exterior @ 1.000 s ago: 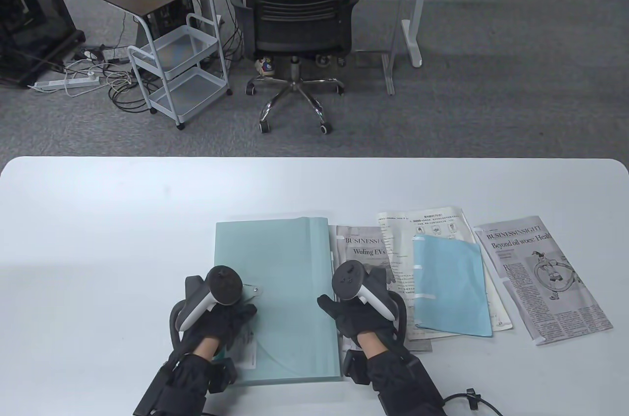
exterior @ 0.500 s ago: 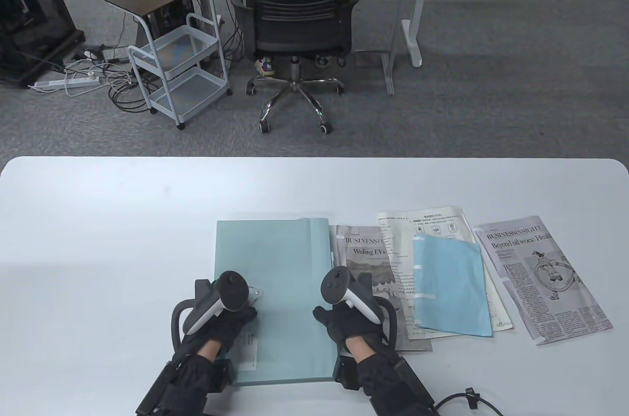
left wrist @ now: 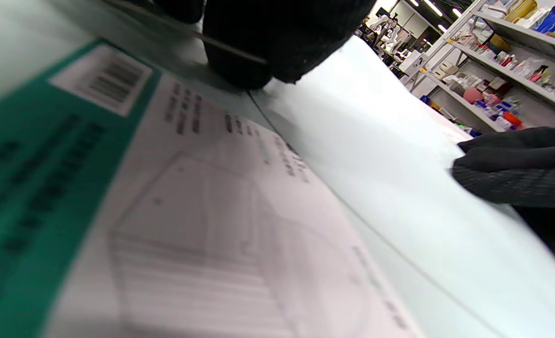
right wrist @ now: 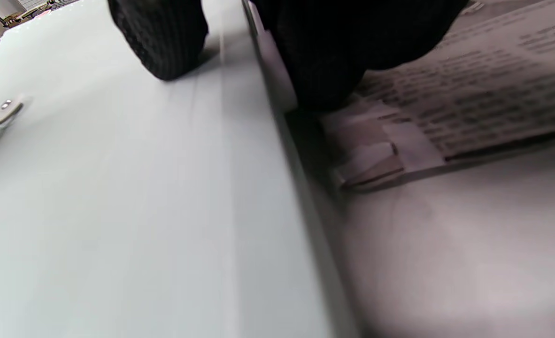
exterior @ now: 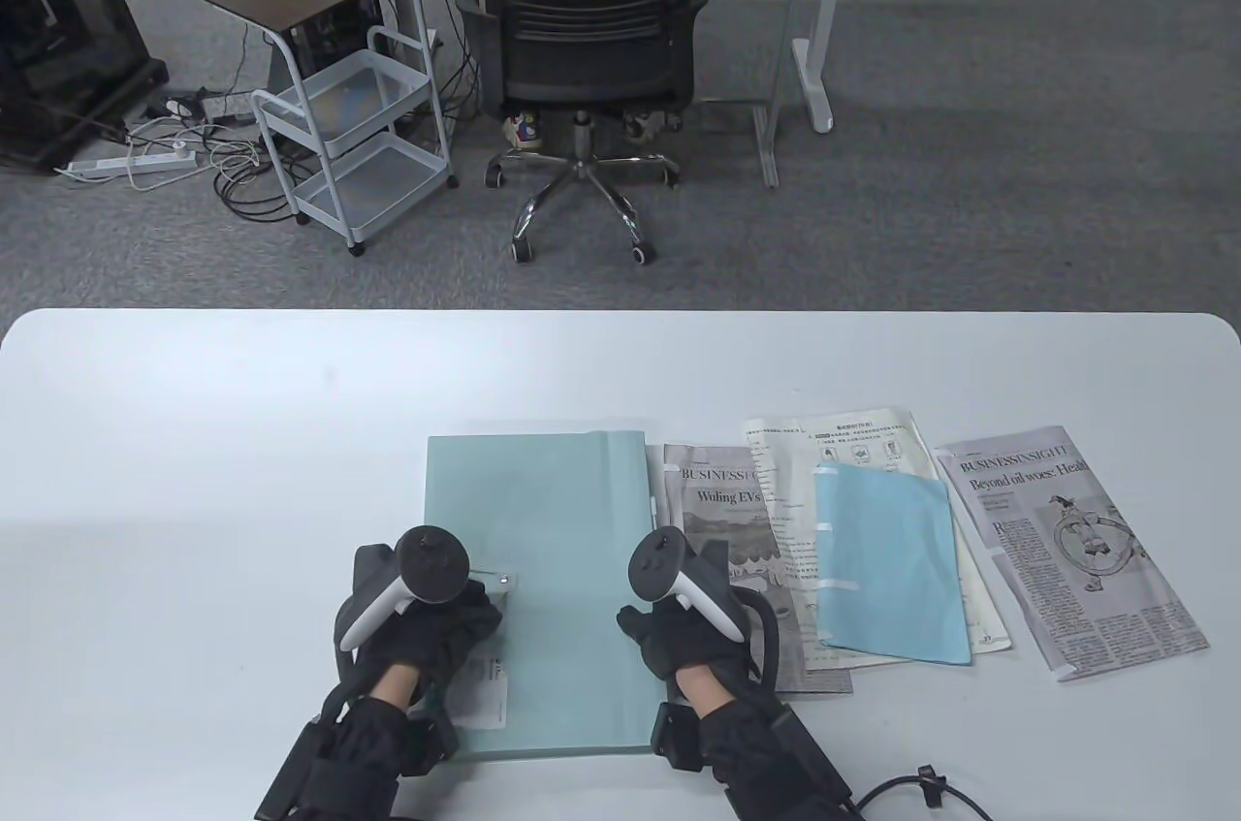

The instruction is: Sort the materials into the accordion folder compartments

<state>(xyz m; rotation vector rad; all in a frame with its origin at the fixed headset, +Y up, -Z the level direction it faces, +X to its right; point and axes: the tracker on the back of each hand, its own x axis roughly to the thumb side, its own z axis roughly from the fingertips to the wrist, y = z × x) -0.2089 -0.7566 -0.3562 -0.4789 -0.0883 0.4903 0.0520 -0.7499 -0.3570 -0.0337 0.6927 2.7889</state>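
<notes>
A pale teal accordion folder point(exterior: 562, 550) lies flat and closed in the middle of the table. My left hand point(exterior: 451, 622) is at its left edge by the metal clasp tab point(exterior: 500, 582); its fingertips point(left wrist: 268, 42) curl round the thin edge of the flap. A printed label point(left wrist: 174, 211) sits on the folder just below them. My right hand point(exterior: 684, 637) holds the folder's right edge, its thumb point(right wrist: 165, 37) on top and its fingers point(right wrist: 324, 56) down the side. Newspaper pages point(exterior: 722, 511), a printed sheet point(exterior: 843, 443), a blue sheet point(exterior: 887, 559) and another newspaper page point(exterior: 1076, 550) lie to the right.
The white table point(exterior: 242, 472) ends at a far edge, with an office chair point(exterior: 587, 16) and a small cart point(exterior: 359, 133) on the carpet beyond. A cable point(exterior: 931, 787) trails from my right wrist at the near edge.
My right hand has slid a little left along the folder's right edge. My left hand has shifted slightly left and forward at the clasp. The papers have not moved.
</notes>
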